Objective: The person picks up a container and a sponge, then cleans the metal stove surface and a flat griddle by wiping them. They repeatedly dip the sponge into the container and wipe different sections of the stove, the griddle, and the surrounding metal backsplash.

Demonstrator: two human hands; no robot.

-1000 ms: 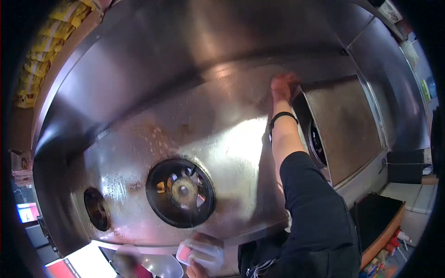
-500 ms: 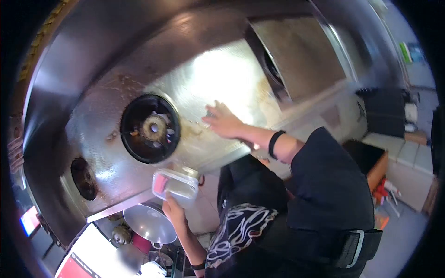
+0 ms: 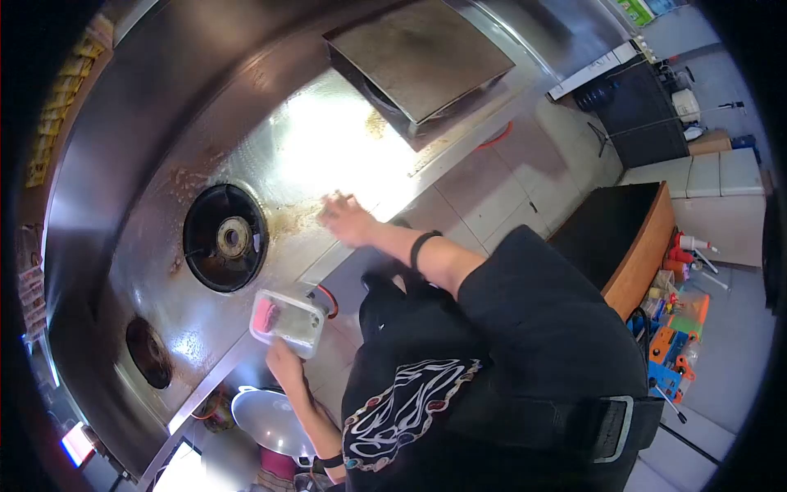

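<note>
My left hand [image 3: 285, 366] grips the lower edge of a clear rectangular plastic container [image 3: 307, 314], tilted at the front of the stove. A pink piece [image 3: 266, 315], perhaps a sponge or cloth, lies inside at its left end. My right hand [image 3: 346, 220] is over the wet steel stove top [image 3: 287, 209], close to its front edge. Motion smears those fingers, so whether they hold anything cannot be made out. To the left of it is a round black burner ring [image 3: 226, 238] with a metal burner in its middle.
A square metal cover [image 3: 420, 57] sits on the far right of the stove. A smaller dark opening [image 3: 148, 353] is at the left end. Below the front edge are a large metal wok [image 3: 275, 420] and a red hose [image 3: 329, 302]. A dark-topped wooden box [image 3: 611, 238] stands at right.
My right hand has moved along the stove top toward the front edge. The view has turned, bringing more floor into sight. My left hand still holds the plastic container, now tipped more toward me.
</note>
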